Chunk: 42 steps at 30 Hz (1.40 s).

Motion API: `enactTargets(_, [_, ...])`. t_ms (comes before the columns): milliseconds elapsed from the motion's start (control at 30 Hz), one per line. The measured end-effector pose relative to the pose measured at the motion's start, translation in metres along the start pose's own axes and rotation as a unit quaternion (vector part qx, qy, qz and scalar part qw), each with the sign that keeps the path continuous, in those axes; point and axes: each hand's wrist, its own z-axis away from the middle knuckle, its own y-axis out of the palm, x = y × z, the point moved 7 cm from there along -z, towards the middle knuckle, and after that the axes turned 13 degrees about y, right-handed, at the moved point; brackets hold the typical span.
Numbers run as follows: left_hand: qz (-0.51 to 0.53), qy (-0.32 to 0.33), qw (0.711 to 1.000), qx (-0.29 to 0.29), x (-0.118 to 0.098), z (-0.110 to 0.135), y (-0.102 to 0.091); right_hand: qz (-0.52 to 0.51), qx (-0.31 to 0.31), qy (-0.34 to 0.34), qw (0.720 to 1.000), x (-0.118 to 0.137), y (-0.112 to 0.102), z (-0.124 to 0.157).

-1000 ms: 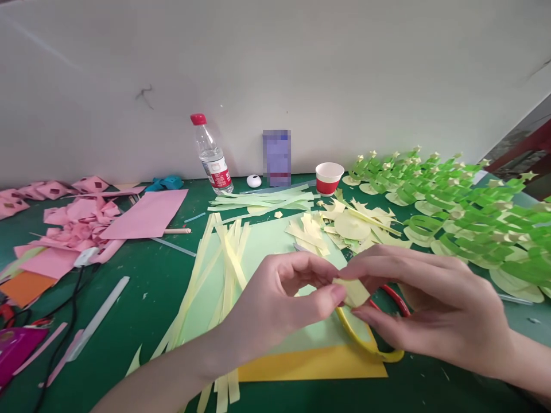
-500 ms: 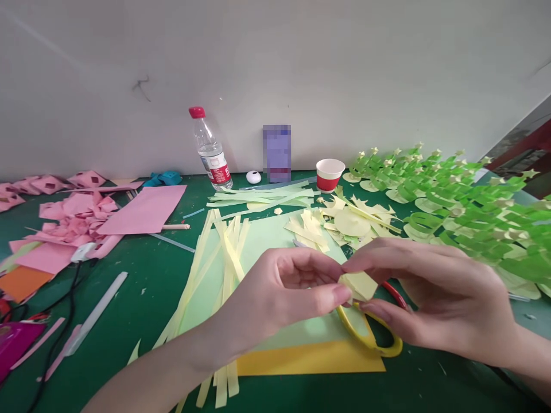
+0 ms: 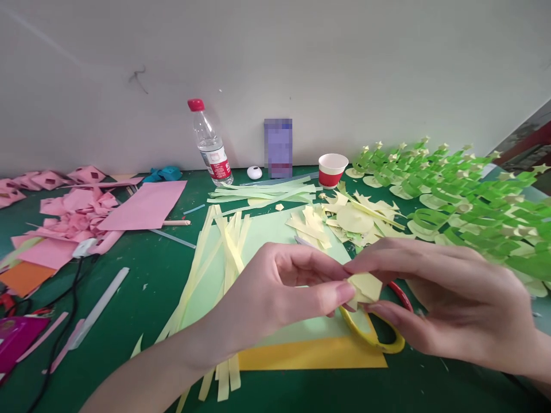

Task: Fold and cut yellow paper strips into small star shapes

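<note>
A small piece of folded pale yellow paper [image 3: 367, 287], with flat angled sides, is held between my two hands. My left hand [image 3: 288, 292] pinches its left edge between thumb and fingers. The fingertips of my right hand [image 3: 460, 298] are closed on its right side, with the thumb at the lower edge. Just below lie scissors [image 3: 391, 346] with yellow and red handles, partly hidden by my right hand. Underneath is a light green sheet [image 3: 267, 241], and an orange-yellow sheet [image 3: 310, 354] shows along its near edge.
Yellow paper strips [image 3: 232, 246] lie to the left, green strips [image 3: 262, 192] behind. Yellow scraps [image 3: 357, 215] sit near a paper cup [image 3: 333, 171]. A bottle [image 3: 213, 152] leans by the wall. Green paper plants [image 3: 469, 183] crowd the right; pink paper [image 3: 142, 205] and a cable [image 3: 71, 310] lie left.
Both hands and the folded paper sit slightly further right in view. The paper appears turned a little between my fingers. The background has shifted slightly with the camera.
</note>
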Motion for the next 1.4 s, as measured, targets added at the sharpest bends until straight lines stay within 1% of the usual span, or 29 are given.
enactTargets(100, [-0.041, 0.005, 0.999, -0.010, -0.002, 0.000, -0.001, 0.003, 0.004, 0.011, 1.000, -0.002, 0.002, 0.001])
enactTargets(167, [-0.045, 0.009, 0.999, -0.016, -0.003, 0.000, -0.001, 0.000, 0.001, 0.013, 1.000, -0.002, 0.001, 0.002])
enactTargets(300, [-0.013, 0.013, 1.000, -0.016, -0.001, -0.002, 0.001, 0.011, 0.003, 0.008, 1.000, -0.001, 0.001, 0.003])
enactTargets(567, [0.047, 0.008, 0.999, -0.015, 0.002, 0.000, 0.002, 0.091, -0.015, -0.018, 0.996, 0.000, 0.000, 0.004])
enactTargets(667, [0.064, 0.002, 0.998, -0.024, 0.003, -0.001, 0.002, 0.079, -0.033, -0.012, 0.996, -0.003, -0.002, 0.006])
enactTargets(767, [0.066, 0.002, 0.997, -0.035, 0.004, -0.001, 0.002, 0.062, -0.019, -0.007, 0.998, -0.005, 0.000, 0.006])
enactTargets(833, [0.050, 0.013, 0.998, -0.038, 0.003, -0.001, 0.002, 0.052, -0.013, -0.007, 0.999, -0.005, 0.001, 0.006])
enactTargets(933, [0.008, 0.037, 0.999, -0.036, 0.002, -0.001, 0.001, 0.044, -0.020, 0.004, 0.999, -0.005, 0.001, 0.006])
enactTargets(1067, [-0.071, 0.071, 0.994, -0.032, -0.001, -0.001, 0.000, 0.060, -0.029, 0.008, 0.998, -0.007, 0.003, 0.008])
enactTargets(1133, [-0.105, 0.092, 0.990, -0.010, -0.004, 0.000, 0.002, 0.063, -0.042, 0.010, 0.997, -0.009, 0.002, 0.009])
enactTargets(1267, [-0.159, 0.110, 0.980, 0.054, -0.008, 0.003, 0.008, 0.063, -0.044, 0.007, 0.997, -0.011, 0.003, 0.010])
enactTargets(1400, [-0.209, 0.141, 0.966, 0.062, -0.012, 0.005, 0.009, 0.089, -0.060, 0.001, 0.994, -0.009, 0.000, 0.012])
